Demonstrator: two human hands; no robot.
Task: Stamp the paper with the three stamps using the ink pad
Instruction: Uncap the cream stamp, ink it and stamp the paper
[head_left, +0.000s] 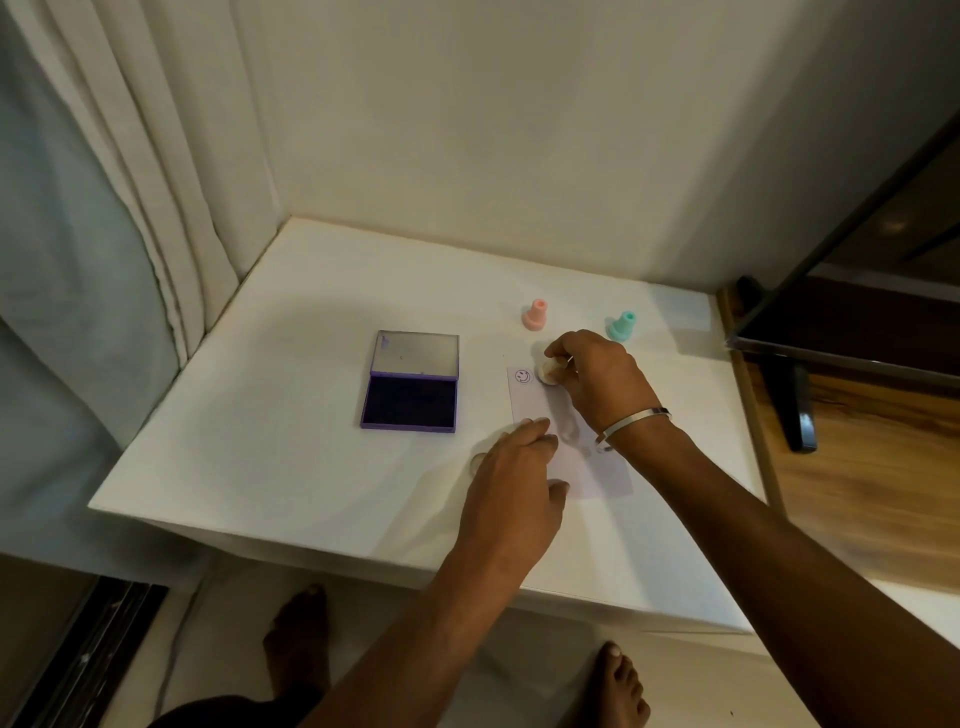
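Note:
A pale lilac paper lies on the white table, with one purple smiley print at its far left corner. My right hand grips a cream stamp, tilted, at the paper's far edge beside the print. My left hand rests on the paper's near left edge with fingers spread flat. The purple ink pad sits open to the left, lid up. A pink stamp and a mint green stamp stand upright behind the paper.
A wall closes the back and curtains hang at the left. A dark screen on a black stand rises over a wooden surface at the right. The table's near edge runs just above my bare feet.

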